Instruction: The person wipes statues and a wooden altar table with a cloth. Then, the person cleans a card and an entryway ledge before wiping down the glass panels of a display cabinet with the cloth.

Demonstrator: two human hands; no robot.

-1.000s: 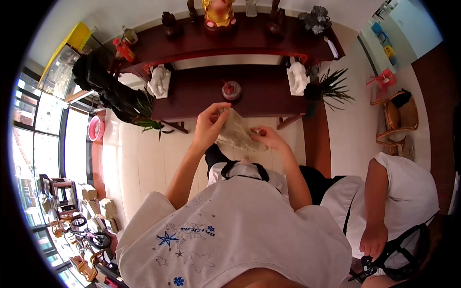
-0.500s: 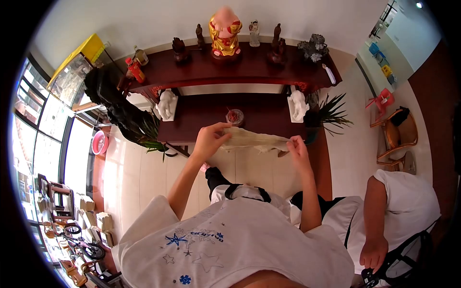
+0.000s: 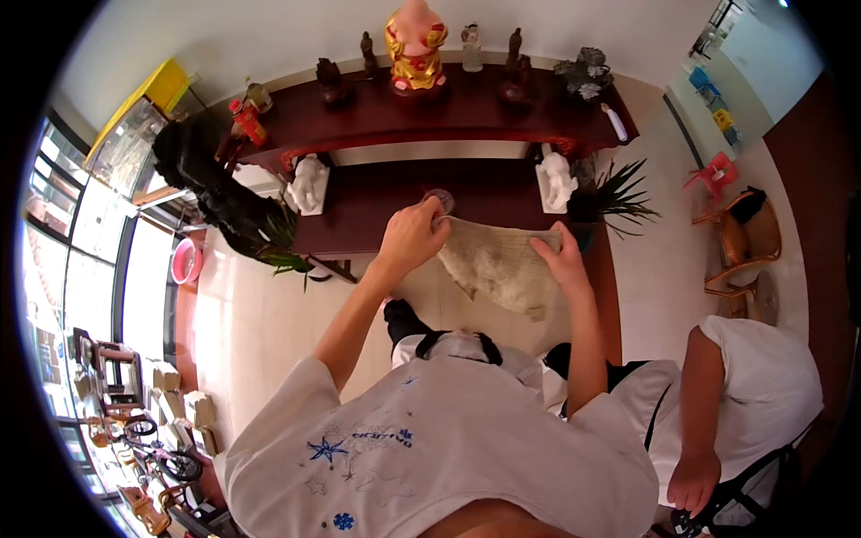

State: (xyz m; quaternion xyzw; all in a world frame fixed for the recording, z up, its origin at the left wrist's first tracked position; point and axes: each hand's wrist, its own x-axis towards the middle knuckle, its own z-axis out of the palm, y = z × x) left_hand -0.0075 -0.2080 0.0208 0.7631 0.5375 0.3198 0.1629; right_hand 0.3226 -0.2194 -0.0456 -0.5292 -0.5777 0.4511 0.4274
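Observation:
A worn, yellowish-grey cloth (image 3: 498, 264) hangs stretched between my two hands, its lower edge drooping over the floor. My left hand (image 3: 414, 235) pinches its upper left corner, close to a small glass bowl (image 3: 439, 199) on the lower table. At the upper right corner, my right hand (image 3: 563, 255) grips the cloth between thumb and fingers. The lower dark red table (image 3: 377, 193) lies just beyond both hands. Part of the bowl is hidden behind my left hand.
Two white animal figures (image 3: 309, 186) (image 3: 557, 179) flank the lower table. A robed statue (image 3: 416, 56) and smaller figurines stand on the upper table (image 3: 377, 118). Spiky plants (image 3: 623, 202) edge the right side. Another person's arm (image 3: 700, 403) is at right; a pink basin (image 3: 186, 261) sits left.
The cloth has gone from a narrow, folded band to hanging spread downward. My left hand has risen slightly and moved right. The view has shifted a little.

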